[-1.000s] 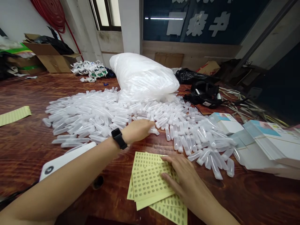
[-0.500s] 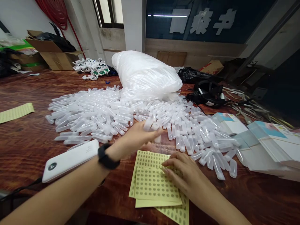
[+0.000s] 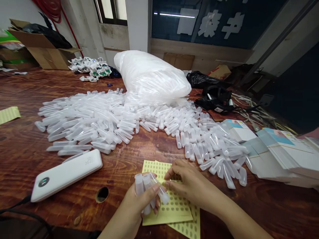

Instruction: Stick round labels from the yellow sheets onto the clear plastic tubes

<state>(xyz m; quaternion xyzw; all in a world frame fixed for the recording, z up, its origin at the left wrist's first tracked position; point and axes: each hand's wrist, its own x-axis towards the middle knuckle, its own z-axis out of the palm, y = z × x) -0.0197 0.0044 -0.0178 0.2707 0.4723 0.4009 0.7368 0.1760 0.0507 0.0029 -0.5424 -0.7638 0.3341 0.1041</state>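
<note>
My left hand (image 3: 143, 199) is closed around several frosted plastic tubes (image 3: 147, 189) with caps, held over the yellow sticker sheets. One tube tilts toward my right hand. My right hand (image 3: 185, 182) rests at the upper right of the sheets, its fingers curled with thumb and forefinger close together beside the tubes. Whatever may be between those fingertips is too small to make out. The stacked sticker sheets (image 3: 171, 212) carry rows of small dark oval marks and lie partly under both hands. Beyond them spreads a wide pile of similar tubes (image 3: 87, 116).
A big white plastic bag (image 3: 152, 73) stands behind the pile. At left lie a white power bank (image 3: 67, 174) with a cable and a table hole (image 3: 102, 195). Stacks of printed boxes (image 3: 286, 149) are at right. Another sticker sheet (image 3: 10, 114) lies far left.
My left hand has come back from the tube pile toward me, bringing several tubes over the sheets. My right hand has stayed by the sheets, shifting slightly left.
</note>
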